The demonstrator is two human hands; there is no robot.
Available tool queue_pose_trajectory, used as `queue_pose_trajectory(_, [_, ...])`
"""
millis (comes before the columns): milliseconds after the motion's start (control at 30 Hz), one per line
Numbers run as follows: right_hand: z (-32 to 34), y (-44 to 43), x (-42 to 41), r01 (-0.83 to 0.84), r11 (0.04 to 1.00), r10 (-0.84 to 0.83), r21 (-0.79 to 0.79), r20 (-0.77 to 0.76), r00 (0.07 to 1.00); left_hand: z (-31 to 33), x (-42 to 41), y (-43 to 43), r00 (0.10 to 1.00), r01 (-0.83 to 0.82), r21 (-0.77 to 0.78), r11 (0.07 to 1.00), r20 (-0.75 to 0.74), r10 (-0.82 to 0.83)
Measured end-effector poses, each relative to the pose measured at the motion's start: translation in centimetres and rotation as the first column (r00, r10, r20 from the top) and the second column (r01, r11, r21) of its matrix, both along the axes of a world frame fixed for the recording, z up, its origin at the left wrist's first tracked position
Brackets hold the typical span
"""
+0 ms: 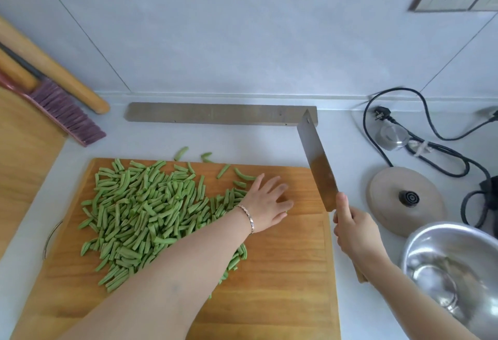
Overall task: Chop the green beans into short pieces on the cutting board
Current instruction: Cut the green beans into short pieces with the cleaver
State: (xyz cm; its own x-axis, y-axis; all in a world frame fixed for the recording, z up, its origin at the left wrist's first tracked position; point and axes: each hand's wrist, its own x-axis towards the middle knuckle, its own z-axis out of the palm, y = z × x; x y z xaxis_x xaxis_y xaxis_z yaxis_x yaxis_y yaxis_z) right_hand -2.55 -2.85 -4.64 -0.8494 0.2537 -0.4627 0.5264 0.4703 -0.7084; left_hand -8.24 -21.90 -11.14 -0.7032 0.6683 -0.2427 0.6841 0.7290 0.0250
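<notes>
A big heap of short green bean pieces point(145, 207) covers the left half of the wooden cutting board point(283, 272). A few pieces lie off the board behind it point(181, 152). My left hand point(265, 203), with a bracelet on the wrist, lies flat with spread fingers on the board at the heap's right edge. My right hand point(353, 234) grips the handle of a cleaver point(316, 161), thumb on the blade's base. The blade is lifted above the board's right edge, tip pointing away from me.
A steel bowl point(452, 272) stands at the right front, a beige lid point(405, 201) behind it, then a black cable and plug point(420, 145). A grey wooden bar point(215, 114) lies along the wall. A brush point(64, 113) and rolling pin point(51, 66) lie at the left.
</notes>
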Motion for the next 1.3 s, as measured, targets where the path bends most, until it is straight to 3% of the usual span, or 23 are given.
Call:
queue_pose_trajectory(67, [0.0,0.5,-0.5,0.03,0.999,-0.03,-0.016,0.002,1.0,-0.2,-0.6,0.0,0.999,-0.017,0.04,0.999,-0.049,0.019])
queue_pose_trajectory(233, [-0.3,0.8,-0.9,0.038,0.999,-0.038,-0.03,0.023,0.999,-0.4,-2.8,-2.1,0.938,-0.33,0.067,0.942,-0.089,0.335])
queue_pose_trajectory(367, [-0.5,0.1,-1.0,0.008,0.999,-0.007,-0.033,0.043,0.999,-0.5,-3.4,-4.2,0.972,-0.227,-0.001,0.974,-0.057,0.227])
queue_pose_trajectory(467, [-0.4,-0.7,-1.3,-0.022,1.0,0.023,-0.019,0.052,0.998,-0.1,-2.2,-5.4,0.971,-0.24,-0.027,0.97,0.0,0.24])
queue_pose_trajectory(533, [-0.2,-1.5,-1.8,-0.032,0.999,0.033,-0.019,0.06,0.998,0.3,-1.6,-6.6,0.96,-0.275,0.054,0.96,0.065,0.272])
queue_pose_trajectory(600, [-0.1,-2.2,-2.4,-0.039,0.999,0.04,-0.029,0.058,0.997,1.3,-2.1,-7.7,0.958,-0.28,0.22,0.934,0.008,0.285])
queue_pose_trajectory(633, [0.0,-2.7,-2.8,-0.046,0.998,0.048,-0.031,0.052,0.997,1.7,-2.8,-8.5,0.937,-0.316,0.304,0.899,-0.052,0.347])
queue_pose_trajectory(700, [0.2,-3.5,-3.5,-0.062,0.998,0.063,-0.034,0.04,0.997,2.7,-5.1,-10.1,0.842,-0.496,0.344,0.797,-0.034,0.539])
queue_pose_trajectory(767, [0.3,-4.5,-4.5,-0.07,0.997,0.071,-0.036,0.039,0.997,2.6,-8.3,-12.1,0.727,-0.681,0.232,0.694,0.104,0.679])
queue_pose_trajectory(800, [0.4,-4.8,-4.9,-0.067,0.997,0.068,-0.038,0.042,0.997,2.4,-9.7,-12.8,0.7,-0.713,0.14,0.687,0.185,0.689])
queue_pose_trajectory(867, [0.5,-5.6,-5.8,-0.06,0.997,0.063,-0.047,0.045,0.997,2.0,-12.2,-13.8,0.68,-0.678,-0.035,0.735,0.35,0.644])
queue_pose_trajectory(933, [0.5,-6.1,-6.6,-0.067,0.997,0.069,-0.043,0.045,0.997,1.4,-13.6,-14.0,0.721,-0.544,-0.162,0.823,0.411,0.557])
queue_pose_trajectory(1133, [0.2,-6.7,-7.7,-0.073,0.997,0.074,-0.003,0.056,0.996,1.0,-15.1,-13.9,0.869,-0.18,-0.231,0.956,0.418,0.265])
queue_pose_trajectory(1300, [0.0,-7.6,-7.8,-0.09,0.996,0.089,0.013,0.067,0.994,1.0,-15.6,-14.2,0.912,-0.14,-0.289,0.947,0.335,0.237])
